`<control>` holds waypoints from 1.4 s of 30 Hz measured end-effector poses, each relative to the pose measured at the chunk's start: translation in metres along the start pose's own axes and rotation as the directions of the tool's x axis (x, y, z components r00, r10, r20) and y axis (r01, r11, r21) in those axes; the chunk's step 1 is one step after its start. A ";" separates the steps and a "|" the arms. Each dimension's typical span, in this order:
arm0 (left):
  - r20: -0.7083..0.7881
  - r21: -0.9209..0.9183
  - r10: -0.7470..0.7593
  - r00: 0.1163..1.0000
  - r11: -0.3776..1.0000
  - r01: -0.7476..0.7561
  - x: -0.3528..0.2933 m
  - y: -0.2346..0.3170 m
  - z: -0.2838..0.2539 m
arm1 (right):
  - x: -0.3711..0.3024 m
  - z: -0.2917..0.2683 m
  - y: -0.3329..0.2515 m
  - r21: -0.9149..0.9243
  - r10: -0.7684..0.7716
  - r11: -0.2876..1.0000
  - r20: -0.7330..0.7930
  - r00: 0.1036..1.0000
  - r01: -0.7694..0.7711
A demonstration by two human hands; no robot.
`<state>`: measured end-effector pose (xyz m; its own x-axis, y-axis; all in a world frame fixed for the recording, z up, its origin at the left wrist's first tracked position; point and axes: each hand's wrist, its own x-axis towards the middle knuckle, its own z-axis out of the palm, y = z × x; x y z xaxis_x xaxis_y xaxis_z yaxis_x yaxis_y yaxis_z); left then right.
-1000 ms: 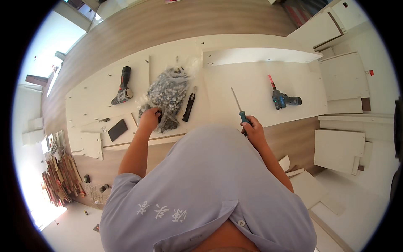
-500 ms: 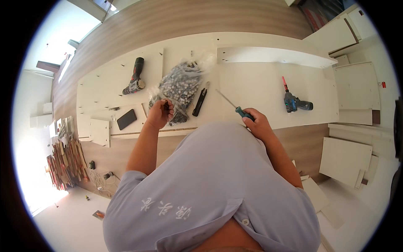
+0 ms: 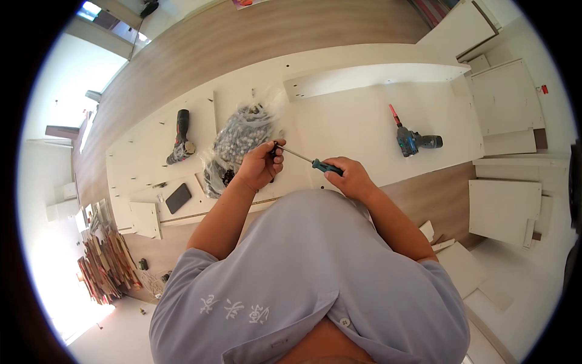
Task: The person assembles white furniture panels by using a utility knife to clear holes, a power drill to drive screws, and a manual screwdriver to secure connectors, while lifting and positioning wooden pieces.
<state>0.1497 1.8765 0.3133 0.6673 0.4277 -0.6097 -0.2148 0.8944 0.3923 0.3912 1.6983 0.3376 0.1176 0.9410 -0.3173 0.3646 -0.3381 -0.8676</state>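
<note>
My right hand (image 3: pixel 353 178) is closed round the green-and-black handle of a screwdriver (image 3: pixel 325 167). Its thin shaft slants up to the left, and the tip reaches the fingers of my left hand (image 3: pixel 259 167). Those fingers pinch a small black piece (image 3: pixel 274 148) at the tip; its exact kind is too small to tell. Just beyond my left hand lies a clear plastic bag (image 3: pixel 242 132) full of small grey and white fittings, with black ones near its lower end. A black knife-like tool beside the bag is mostly hidden by my left hand.
All this is over a large white panel (image 3: pixel 339 136). A drill (image 3: pixel 181 138) and a dark phone (image 3: pixel 178 198) lie to the left, among several upright pins. A driver with a red bit (image 3: pixel 412 141) lies right. A narrow white board (image 3: pixel 376 77) stands along the far edge.
My left hand has come away from the bag with a small black piece and moved right. My right hand has moved left, bringing the screwdriver tip to that piece. The whole view has shifted somewhat.
</note>
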 end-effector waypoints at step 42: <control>0.222 0.953 0.578 0.785 -0.300 -0.049 0.137 0.112 0.070 | 0.155 0.063 0.104 0.969 0.276 -0.161 0.228 0.934 -0.189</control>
<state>0.2671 2.0259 0.3223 0.5585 0.8236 -0.0991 0.7112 -0.4139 0.5683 0.3894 1.8083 0.1741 -0.0004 0.7824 -0.6228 -0.9757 -0.1366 -0.1711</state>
